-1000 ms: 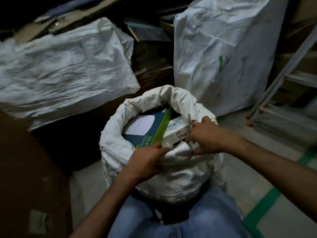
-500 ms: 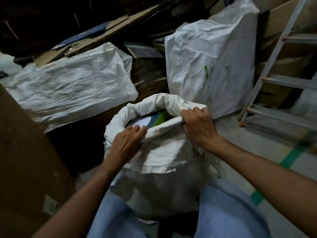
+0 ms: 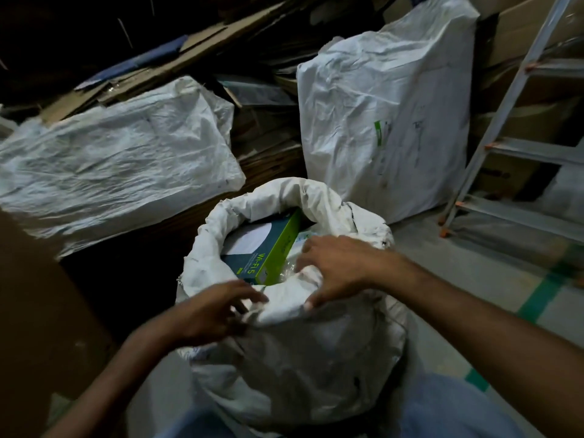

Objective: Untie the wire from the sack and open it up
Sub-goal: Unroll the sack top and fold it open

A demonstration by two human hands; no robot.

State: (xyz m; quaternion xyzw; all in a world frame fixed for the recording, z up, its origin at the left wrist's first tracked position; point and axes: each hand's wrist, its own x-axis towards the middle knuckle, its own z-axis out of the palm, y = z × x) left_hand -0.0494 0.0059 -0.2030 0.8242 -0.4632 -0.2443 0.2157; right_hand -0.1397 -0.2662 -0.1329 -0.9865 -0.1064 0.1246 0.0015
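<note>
Honestly you were nearly done: the sack (image 3: 294, 358) stood on the floor between your knees, mouth rolled wide, no wire in sight, a green box (image 3: 268, 254) showing. Your left hand (image 3: 208, 314) was blurred, fingers loosely apart at the near rim; your right hand (image 3: 338, 267) pinched it. Bags behind and a ladder (image 3: 505, 121) crowded you.

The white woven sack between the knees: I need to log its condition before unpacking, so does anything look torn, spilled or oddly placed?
Nothing is spilled. The white woven sack is open, its rim rolled down, frayed and ragged at the far right edge. A teal and green box marked Wi-Fi 5 sits tilted inside. Both hands, left and right, are at the near rim.
</note>
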